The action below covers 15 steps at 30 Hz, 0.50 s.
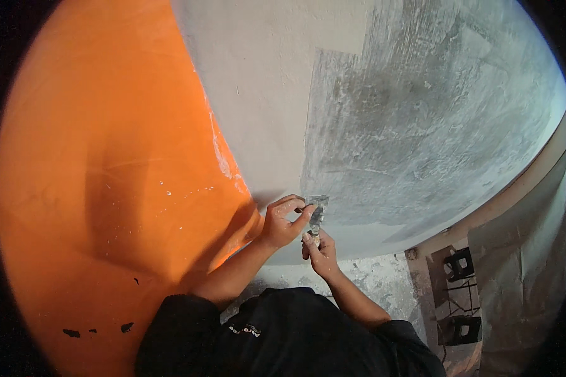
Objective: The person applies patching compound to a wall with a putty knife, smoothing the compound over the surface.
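Note:
A putty knife (319,213) with a smeared grey metal blade points away from me in front of my chest. My right hand (322,254) is closed round its handle. Beside the blade, my left hand (284,221) has its thumb and fingers bent toward each other, one fingertip at the blade's face. Something small and dark shows between those fingers, too small to name. Whitish dust marks the fingers of both hands. Past the blade is a wall (258,81), pale on its left part, with a rough grey patch (415,119) of streaked filler on the right.
An orange wall (107,125) meets the pale one on my left, with chipped paint along the joint and dark chips low down. At the lower right stand dark stool-like frames (460,264) beside a hanging grey sheet (522,232). Whitish splotches cover the floor (383,279).

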Available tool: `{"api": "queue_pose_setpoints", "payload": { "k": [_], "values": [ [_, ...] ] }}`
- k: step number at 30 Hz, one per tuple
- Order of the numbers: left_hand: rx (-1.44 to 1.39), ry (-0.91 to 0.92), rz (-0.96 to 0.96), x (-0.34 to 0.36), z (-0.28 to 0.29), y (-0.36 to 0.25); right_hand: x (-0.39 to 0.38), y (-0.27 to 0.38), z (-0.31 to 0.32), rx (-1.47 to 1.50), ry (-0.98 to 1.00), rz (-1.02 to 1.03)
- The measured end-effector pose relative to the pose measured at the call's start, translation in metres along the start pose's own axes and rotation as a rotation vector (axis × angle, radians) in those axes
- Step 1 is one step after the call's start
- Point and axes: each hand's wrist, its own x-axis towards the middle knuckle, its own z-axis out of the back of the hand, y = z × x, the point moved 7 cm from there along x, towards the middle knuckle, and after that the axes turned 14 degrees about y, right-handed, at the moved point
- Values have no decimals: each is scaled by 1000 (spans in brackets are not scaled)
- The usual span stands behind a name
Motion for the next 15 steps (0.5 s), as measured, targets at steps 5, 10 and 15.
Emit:
{"api": "queue_pose_setpoints", "payload": {
  "k": [5,10,15],
  "values": [
    [-136,-37,20,18,12,-10,12,41,-3,63,63,115],
    [-224,227,53,23,4,-18,19,65,0,168,121,116],
    [-272,214,224,8,-10,1,25,58,2,231,74,106]
  ]
}}
